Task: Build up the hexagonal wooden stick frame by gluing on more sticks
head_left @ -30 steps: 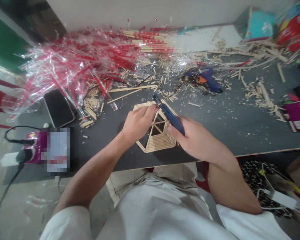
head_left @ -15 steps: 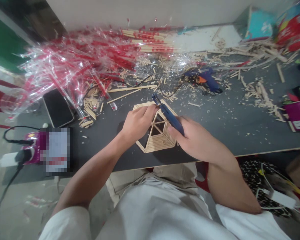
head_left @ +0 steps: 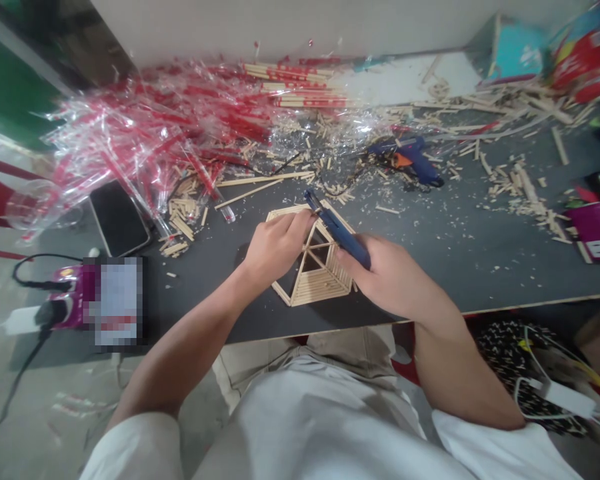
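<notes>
A six-sided frame of thin wooden sticks (head_left: 323,287) lies on the dark table in front of me, with crossed sticks in its middle and rows of sticks filling its near and right sides. My left hand (head_left: 279,245) is over its left part, fingers pressed together; whatever they pinch is hidden. In my right hand (head_left: 383,270) is a long dark blue hand tool (head_left: 345,239) with some metal near its far end. That end meets my left fingertips above the frame. The tool's exact kind is unclear.
Behind the frame lie loose long sticks (head_left: 265,179), a blue glue gun (head_left: 417,160) and scattered cut bits. Red-and-clear wrappers (head_left: 145,127) are heaped at back left. A phone (head_left: 119,217) and a purple power strip (head_left: 70,293) with cables sit left, another purple box (head_left: 597,230) right.
The view has shifted very slightly. Both hands, the blue tool and the stick frame stay practically where they were.
</notes>
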Tool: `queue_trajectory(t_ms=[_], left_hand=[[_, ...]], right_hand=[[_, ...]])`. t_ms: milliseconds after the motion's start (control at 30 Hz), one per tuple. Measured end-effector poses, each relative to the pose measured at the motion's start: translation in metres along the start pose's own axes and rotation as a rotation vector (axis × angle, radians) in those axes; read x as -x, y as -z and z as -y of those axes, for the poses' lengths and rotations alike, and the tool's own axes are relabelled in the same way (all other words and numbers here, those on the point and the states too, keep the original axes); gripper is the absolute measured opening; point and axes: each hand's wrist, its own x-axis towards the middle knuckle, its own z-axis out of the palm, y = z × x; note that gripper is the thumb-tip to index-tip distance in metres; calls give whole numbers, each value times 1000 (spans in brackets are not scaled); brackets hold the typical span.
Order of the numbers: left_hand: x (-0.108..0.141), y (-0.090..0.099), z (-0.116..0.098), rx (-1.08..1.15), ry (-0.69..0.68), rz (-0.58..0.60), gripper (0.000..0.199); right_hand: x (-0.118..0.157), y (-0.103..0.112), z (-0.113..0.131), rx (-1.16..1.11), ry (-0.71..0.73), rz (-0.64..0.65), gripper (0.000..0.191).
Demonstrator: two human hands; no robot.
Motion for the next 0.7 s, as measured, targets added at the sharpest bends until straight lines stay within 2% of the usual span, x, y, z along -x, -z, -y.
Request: queue_trajectory(t_ms=[133,300,467,700], left_hand=[[1,-2,1,-17,-18,-29,44],[-1,1,1,-35,-32,-61,42],[-3,4,-2,-66,-41,-109,41],[-3,3,-1,-15,5,-105,41]], right_hand=[[-2,-1,4,81,-55,18,36],[-7,-6,0,109,-11,8,46],[-11,-14,-6,131,18,-51,42],[-12,-17,-8,239,12,-74,43]])
